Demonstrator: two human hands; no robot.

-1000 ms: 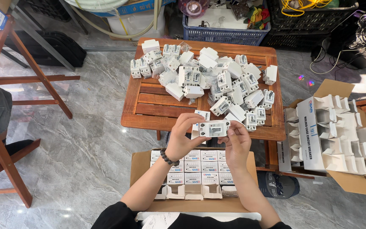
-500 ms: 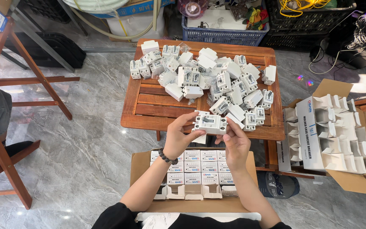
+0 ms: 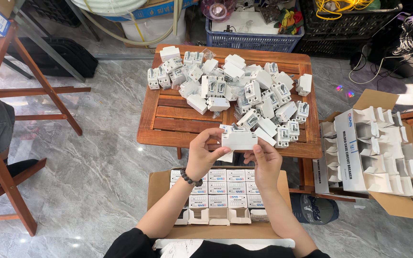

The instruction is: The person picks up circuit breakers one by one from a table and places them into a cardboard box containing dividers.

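Observation:
My left hand (image 3: 202,154) and my right hand (image 3: 264,160) together hold one small white box-shaped breaker (image 3: 238,139) in front of me, above the near edge of the low wooden slat table (image 3: 178,125). A bead bracelet circles my left wrist. A heap of several loose white breakers (image 3: 237,91) covers the far and right part of the table. Below my hands an open cardboard carton (image 3: 158,186) holds rows of small white packed boxes (image 3: 225,188).
On the right stands an open carton (image 3: 383,153) full of empty white folded boxes. A blue plastic crate (image 3: 252,40) and black crates sit beyond the table. Wooden stools stand at the left (image 3: 5,86). The floor is grey marble tile.
The white breaker has been turned in my hands: its detailed face showed before, and a plain white side faces me now. The hands stayed in about the same place.

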